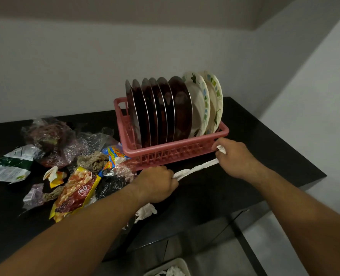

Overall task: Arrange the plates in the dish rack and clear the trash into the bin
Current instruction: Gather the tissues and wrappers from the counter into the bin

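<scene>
A pink dish rack (177,151) stands on the black counter (255,156). Several steel plates (161,112) and two white patterned plates (203,102) stand upright in it. A twisted white tissue (197,168) stretches in front of the rack between both hands. My left hand (157,184) grips its left end in a fist. My right hand (237,158) holds its right end, next to the rack's front right corner. Snack wrappers (77,192) and crumpled plastic bags (53,138) lie in a heap left of the rack. Another crumpled tissue (145,212) lies under my left wrist.
A white bin (182,263) with crumpled tissue in it shows at the bottom edge, below the counter's front edge. A white wall runs behind the counter and along the right. The counter ends just right of the rack.
</scene>
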Tool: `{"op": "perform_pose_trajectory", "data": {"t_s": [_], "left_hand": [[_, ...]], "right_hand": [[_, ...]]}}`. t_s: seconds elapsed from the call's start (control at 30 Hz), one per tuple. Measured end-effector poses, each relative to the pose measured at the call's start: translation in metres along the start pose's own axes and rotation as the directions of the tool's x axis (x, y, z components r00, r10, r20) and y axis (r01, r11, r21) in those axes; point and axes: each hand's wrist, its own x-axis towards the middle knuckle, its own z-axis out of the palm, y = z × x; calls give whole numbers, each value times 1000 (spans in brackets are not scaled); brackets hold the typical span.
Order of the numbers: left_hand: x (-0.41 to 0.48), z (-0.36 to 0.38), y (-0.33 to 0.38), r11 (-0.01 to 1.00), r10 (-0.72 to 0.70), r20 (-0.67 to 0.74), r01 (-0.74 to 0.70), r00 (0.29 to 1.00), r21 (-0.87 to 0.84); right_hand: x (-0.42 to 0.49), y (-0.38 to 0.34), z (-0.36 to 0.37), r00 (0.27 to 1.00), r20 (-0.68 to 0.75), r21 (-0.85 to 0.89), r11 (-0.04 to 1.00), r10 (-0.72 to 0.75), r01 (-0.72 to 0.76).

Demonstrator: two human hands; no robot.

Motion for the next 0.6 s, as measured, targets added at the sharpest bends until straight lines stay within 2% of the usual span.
{"op": "perform_pose_trajectory", "data": {"t_s": [0.2, 0.33, 0.4, 0.6], "left_hand": [[-8, -14, -12, 997, -72, -7, 72, 997, -22], [-18, -17, -21, 994, -46, 1, 46, 999, -99], [-20, -20, -21, 994, -42, -27, 39, 999, -102], [-16, -23, -16, 978, -166, -211, 134, 963, -159]], "right_hand": [[-1, 5, 7, 998, 54, -85, 996, 45, -40], [-5, 10, 12, 995, 66, -30, 997, 78, -76], [-6, 9, 14, 995, 70, 10, 997, 70, -71], [-11, -5, 26, 995, 93, 45, 998, 33, -37]]}}
